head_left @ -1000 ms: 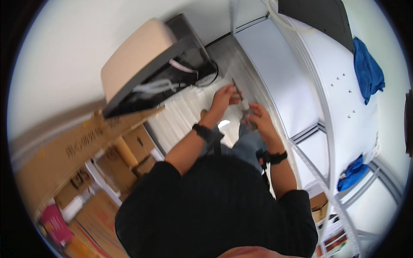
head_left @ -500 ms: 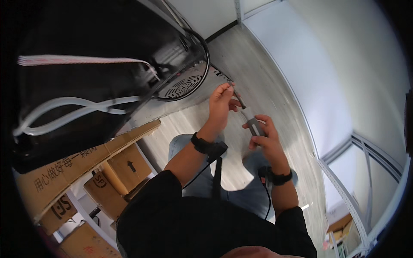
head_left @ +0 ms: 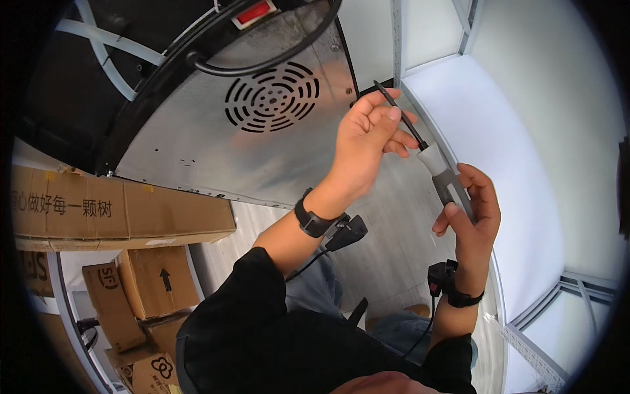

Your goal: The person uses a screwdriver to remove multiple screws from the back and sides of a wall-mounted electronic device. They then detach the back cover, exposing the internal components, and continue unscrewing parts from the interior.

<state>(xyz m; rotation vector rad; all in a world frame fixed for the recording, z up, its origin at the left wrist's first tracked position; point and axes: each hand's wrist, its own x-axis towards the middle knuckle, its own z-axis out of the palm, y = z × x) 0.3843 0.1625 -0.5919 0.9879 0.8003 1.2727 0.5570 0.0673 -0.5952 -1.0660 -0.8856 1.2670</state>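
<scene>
A screwdriver (head_left: 430, 157) with a grey handle and a long dark shaft is held between my two hands, its tip pointing up and to the left. My left hand (head_left: 361, 148) pinches the shaft near the tip, thumb against fingers. Around the grey handle, my right hand (head_left: 479, 213) has its fingers and thumb closed. Just left of the tip stands a bare metal panel (head_left: 190, 148) with a round slotted vent (head_left: 273, 98); the screwdriver's tip appears apart from it, beside its right edge.
The panel belongs to a black-cased machine with a red switch (head_left: 254, 13), a thick black cable (head_left: 262, 69) and white tubing (head_left: 108, 39). Cardboard boxes (head_left: 164, 279) fill shelves at lower left. A white shelf (head_left: 485, 111) runs along the right.
The view has shifted, and the metal panel and vent now show larger. Both hands, with the screwdriver between them, appear farther right in the picture. The grip looks the same.
</scene>
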